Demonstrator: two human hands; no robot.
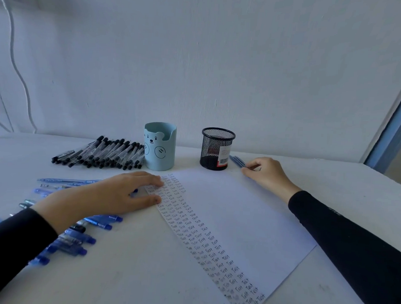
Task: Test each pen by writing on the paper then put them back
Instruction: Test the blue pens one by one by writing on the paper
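Note:
A white sheet of paper point(238, 212) lies on the table, its left strip filled with rows of the word "Test". My left hand point(116, 194) rests flat with fingers spread on the paper's upper left edge, holding nothing. My right hand point(267, 172) sits at the paper's far right corner, its fingertips pinched on blue pens point(236, 161) lying beside the black mesh cup point(216, 148). Several blue pens point(78, 236) are scattered under and around my left forearm. A pile of black-capped pens point(99, 154) lies at the back left.
A light blue bear-face pen holder point(160, 146) stands between the black pen pile and the mesh cup. The wall rises just behind them. A cable hangs down the wall at far left. The table edge runs along the right, by a blue door frame point(391, 135).

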